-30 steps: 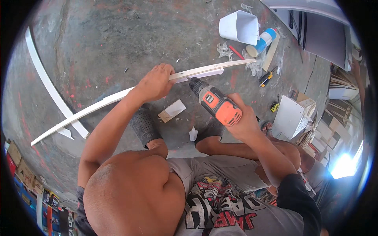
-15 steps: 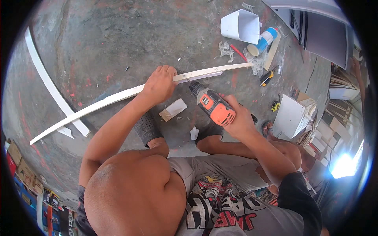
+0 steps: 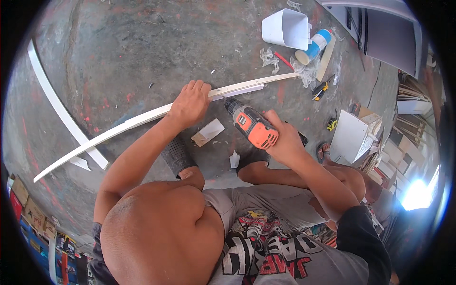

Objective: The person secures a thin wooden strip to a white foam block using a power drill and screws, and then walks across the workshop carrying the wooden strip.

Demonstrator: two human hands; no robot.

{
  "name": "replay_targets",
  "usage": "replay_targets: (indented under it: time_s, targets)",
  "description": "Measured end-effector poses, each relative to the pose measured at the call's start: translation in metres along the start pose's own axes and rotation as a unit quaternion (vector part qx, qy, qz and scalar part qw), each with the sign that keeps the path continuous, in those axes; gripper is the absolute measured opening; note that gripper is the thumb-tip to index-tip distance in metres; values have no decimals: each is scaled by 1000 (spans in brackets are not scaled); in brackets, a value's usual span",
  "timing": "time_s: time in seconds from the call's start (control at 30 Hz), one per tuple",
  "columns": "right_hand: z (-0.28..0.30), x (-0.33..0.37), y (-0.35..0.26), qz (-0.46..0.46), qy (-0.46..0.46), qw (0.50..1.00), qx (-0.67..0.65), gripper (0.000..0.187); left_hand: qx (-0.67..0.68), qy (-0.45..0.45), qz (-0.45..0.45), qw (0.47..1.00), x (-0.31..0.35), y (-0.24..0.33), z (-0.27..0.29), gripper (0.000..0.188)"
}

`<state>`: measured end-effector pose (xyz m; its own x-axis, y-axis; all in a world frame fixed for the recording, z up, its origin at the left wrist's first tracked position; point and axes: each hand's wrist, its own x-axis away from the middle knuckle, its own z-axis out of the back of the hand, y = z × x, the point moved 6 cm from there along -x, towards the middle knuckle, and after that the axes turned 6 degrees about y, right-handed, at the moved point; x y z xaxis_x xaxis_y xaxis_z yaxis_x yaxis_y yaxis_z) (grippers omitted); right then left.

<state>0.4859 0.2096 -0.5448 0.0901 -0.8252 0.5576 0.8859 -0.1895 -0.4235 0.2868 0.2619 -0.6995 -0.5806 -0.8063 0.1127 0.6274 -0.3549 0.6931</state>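
My left hand (image 3: pixel 191 103) is closed over a long, narrow pale strip (image 3: pixel 135 118) that runs from the lower left to the upper right. My right hand (image 3: pixel 288 142) grips an orange and black cordless drill (image 3: pixel 256 129). The drill's bit points up and left at the strip's near edge, just right of my left hand; whether it touches cannot be made out. A shorter white strip (image 3: pixel 248 90) lies along the near side of the long one. Below my left hand sits a small white-and-brown block (image 3: pixel 208 132), and a small white bottle (image 3: pixel 234 160) stands between my feet.
Another white strip (image 3: pixel 56 102) crosses under the long one at left. Upper right are a white bin (image 3: pixel 280 29), a blue-and-white can (image 3: pixel 313 46), crumpled plastic (image 3: pixel 307 75) and yellow-black pliers (image 3: pixel 320 90). A tape measure (image 3: pixel 332 124) and a white box (image 3: pixel 350 137) lie at right.
The drill and my right hand have shifted slightly left. The long strip's left end sits a little lower. My left hand keeps its hold, and the whole view has moved slightly.
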Motion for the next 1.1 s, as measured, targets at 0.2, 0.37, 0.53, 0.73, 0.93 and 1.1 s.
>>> replay_targets:
  time_s: [0.2, 0.37, 0.53, 0.73, 0.93, 1.1]
  targets:
    - [0, 0, 1, 0, 0, 1000, -5, 42, -12, -8, -5, 1000, -1, -1, -2, 24]
    - [-1, 0, 0, -9, -7, 1000, -6, 40, 2, -9, -9, 1000, -2, 1, 1, 23]
    - [0, 1, 1, -9, -11, 1000, 6, 40, 13, -10, -12, 1000, -3, 0, 1, 22]
    - [-1, 2, 1, -23, -29, 999, 9, 42, 24, -6, -14, 1000, -3, 0, 1, 24]
    - [-15, 8, 7, -22, -37, 998, 42, 44, 8, 14, 31, 999, 4, 9, 7, 27]
    - [-25, 16, 19, -19, -18, 999, 32, 46, -13, 43, 17, 999, 5, 11, 20, 27]
